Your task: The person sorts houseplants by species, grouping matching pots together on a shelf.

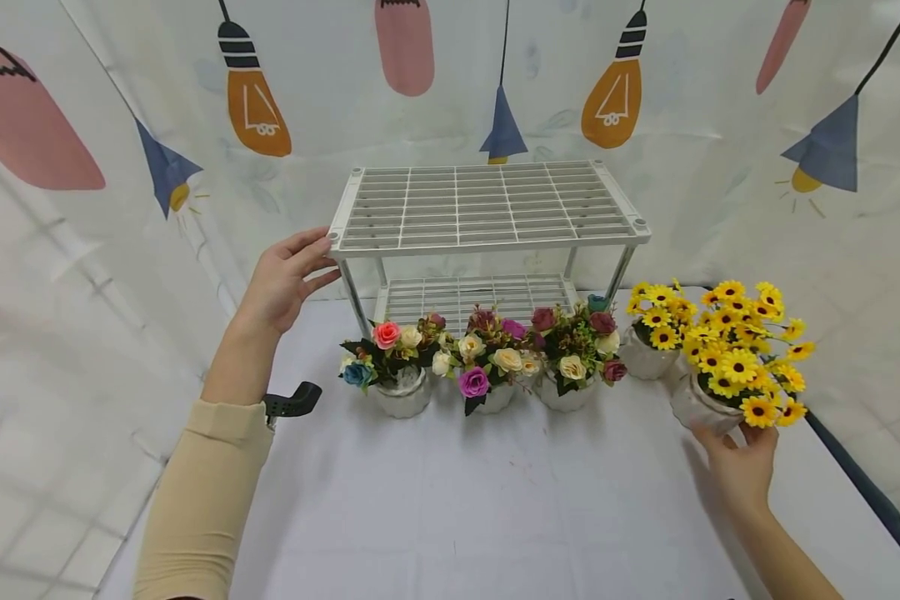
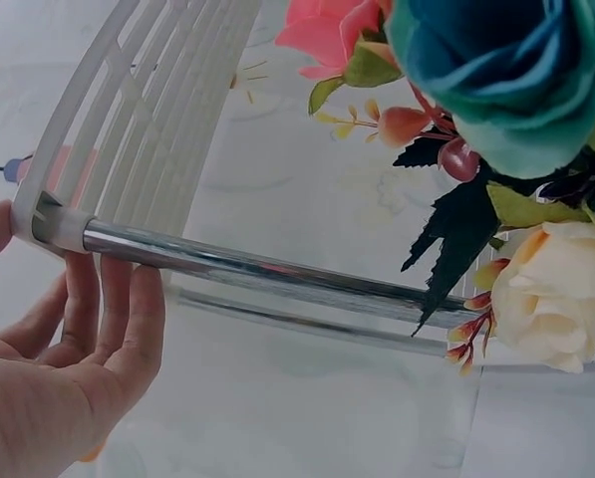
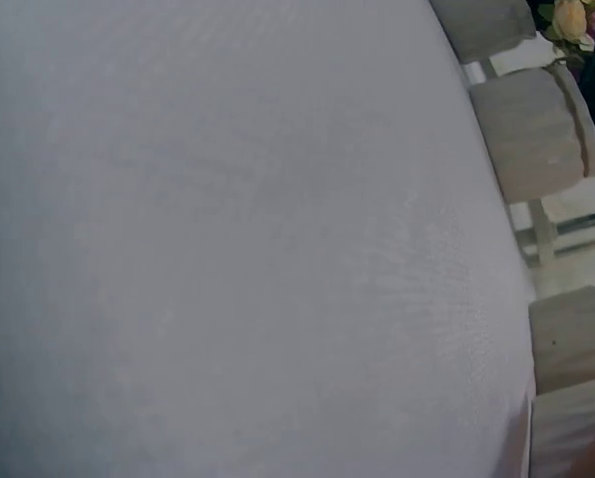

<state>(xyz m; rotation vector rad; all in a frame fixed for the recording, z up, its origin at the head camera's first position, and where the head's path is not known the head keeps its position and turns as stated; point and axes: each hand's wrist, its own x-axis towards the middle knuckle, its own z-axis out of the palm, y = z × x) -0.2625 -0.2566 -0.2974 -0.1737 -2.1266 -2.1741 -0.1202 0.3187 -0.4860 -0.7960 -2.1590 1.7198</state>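
Observation:
My left hand (image 1: 288,275) rests with straight fingers against the front left corner of a white two-tier rack (image 1: 487,204). In the left wrist view the fingers (image 2: 108,319) lie beside the chrome leg (image 2: 277,274) under the slatted top shelf (image 2: 148,110). My right hand (image 1: 738,462) grips the base of a white pot of yellow sunflowers (image 1: 701,404) at the right of the table. The right wrist view shows mostly white tablecloth (image 3: 227,249) and pale pots (image 3: 536,129).
Three pots of mixed roses (image 1: 401,392) (image 1: 491,396) (image 1: 566,392) stand in a row before the rack. A second sunflower pot (image 1: 645,354) stands at their right. The table's dark right edge (image 1: 862,483) runs close to my right hand. Printed curtains surround the table.

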